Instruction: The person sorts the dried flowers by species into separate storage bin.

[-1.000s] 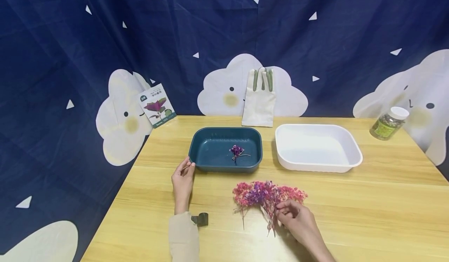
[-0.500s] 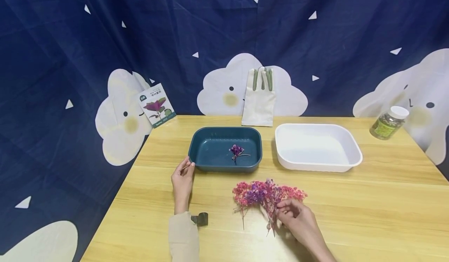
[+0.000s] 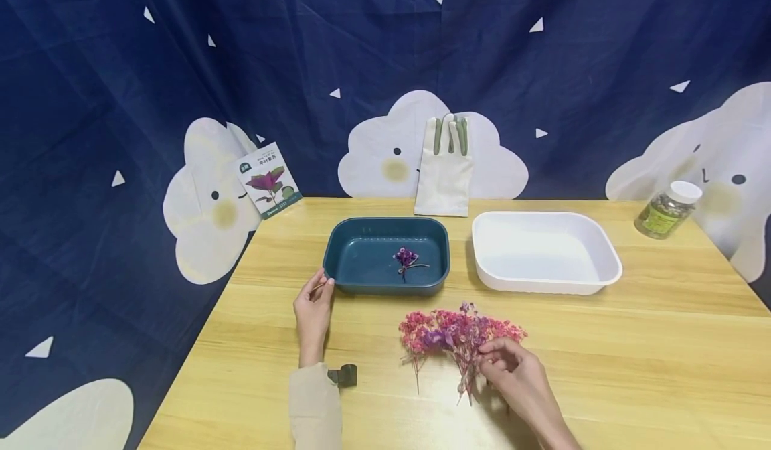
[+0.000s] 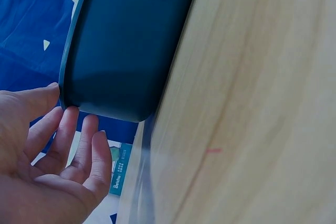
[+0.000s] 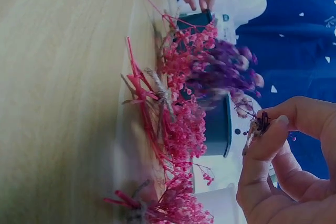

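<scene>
Flowers gather at the lower centre of the head view, where a row of pink bunches (image 3: 415,333) lies on the wooden table (image 3: 632,369). Among them, the right hand (image 3: 521,380) pinches the stems of a purple bunch (image 5: 226,69) between thumb and forefinger; in the right wrist view its blossoms are blurred, at upper centre, in front of the pink ones. Left of centre, the left hand (image 3: 313,309) grips the near left corner of a dark teal tray (image 3: 388,290), thumb on one side of the rim and fingertips on the other. Inside that tray, towards its right, lies a small purple sprig (image 3: 406,257). A white tray (image 3: 542,286) sits right of centre, apart from the teal one. Along the table's far edge are a plant-picture packet (image 3: 270,182) at left, pale gloves (image 3: 444,182) with green fingers at upper centre, and a white-lidded jar (image 3: 667,212), tilted, at right. Behind hangs a navy curtain (image 3: 289,48) with cloud faces.
</scene>
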`<state>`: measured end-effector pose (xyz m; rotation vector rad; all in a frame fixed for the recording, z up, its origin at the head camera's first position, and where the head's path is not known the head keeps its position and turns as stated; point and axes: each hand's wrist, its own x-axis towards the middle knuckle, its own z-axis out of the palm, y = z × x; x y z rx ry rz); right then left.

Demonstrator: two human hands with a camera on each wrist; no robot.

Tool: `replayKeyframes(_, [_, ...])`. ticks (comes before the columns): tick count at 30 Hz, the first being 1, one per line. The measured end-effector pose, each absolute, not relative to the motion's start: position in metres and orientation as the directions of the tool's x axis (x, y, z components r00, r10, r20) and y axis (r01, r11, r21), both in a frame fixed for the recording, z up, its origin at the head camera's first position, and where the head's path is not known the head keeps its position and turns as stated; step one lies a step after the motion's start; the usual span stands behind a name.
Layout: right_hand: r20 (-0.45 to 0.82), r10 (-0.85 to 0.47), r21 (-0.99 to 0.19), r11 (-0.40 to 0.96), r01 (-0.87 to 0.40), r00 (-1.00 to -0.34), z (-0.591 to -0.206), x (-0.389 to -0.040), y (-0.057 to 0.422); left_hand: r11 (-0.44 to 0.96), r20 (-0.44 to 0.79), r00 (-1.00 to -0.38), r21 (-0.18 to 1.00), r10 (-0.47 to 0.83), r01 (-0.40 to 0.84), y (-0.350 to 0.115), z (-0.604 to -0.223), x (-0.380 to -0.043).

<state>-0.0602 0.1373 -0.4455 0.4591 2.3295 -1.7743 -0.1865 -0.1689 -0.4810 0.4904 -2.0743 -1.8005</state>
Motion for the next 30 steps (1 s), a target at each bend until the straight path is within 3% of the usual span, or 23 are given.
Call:
replayKeyframes(10, [-0.310,0.146,-0.902,0.269,0.339,-0.940,-0.442,-0.060,0.138,0.145,0.013,-0.882,0.987,-0.470,-0.062,-0.170,-0.480,-0.187])
replayKeyframes(30, [-0.143,0.132,-0.919,0.350,0.181,-0.981,-0.436,-0.082,0.129,0.140,0.002,-0.883,0.988,-0.469,-0.072,-0.171,-0.480,-0.188])
